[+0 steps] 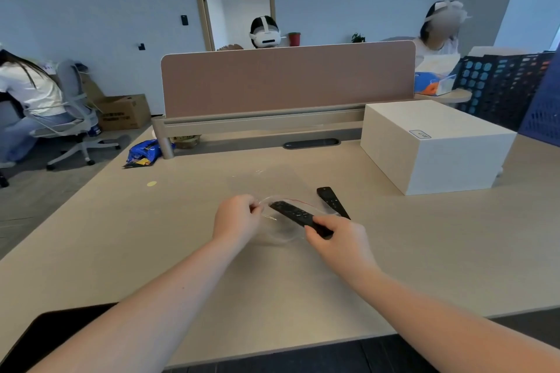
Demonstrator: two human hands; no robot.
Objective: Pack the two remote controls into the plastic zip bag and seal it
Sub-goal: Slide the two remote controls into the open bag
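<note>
Holding remote [298, 215] in right hand [339, 239]; left hand [236, 218] pinching bag [272, 233].

The counter [121, 236] is a wide, pale wood-grain top, running back to a low tan divider panel [288, 79] along its far edge. A white box [430, 142] sits on it at the far right, near the panel. A clear plastic bag [272, 191] lies flat near the middle, its closer end lifted off the top. Just right of the bag, a black remote [331, 201] lies flat, pointing away. A small yellow dot [151, 183] sits on the top toward the left, well apart from the bag. A dark slot [311, 143] is set into the top below the panel.
</note>
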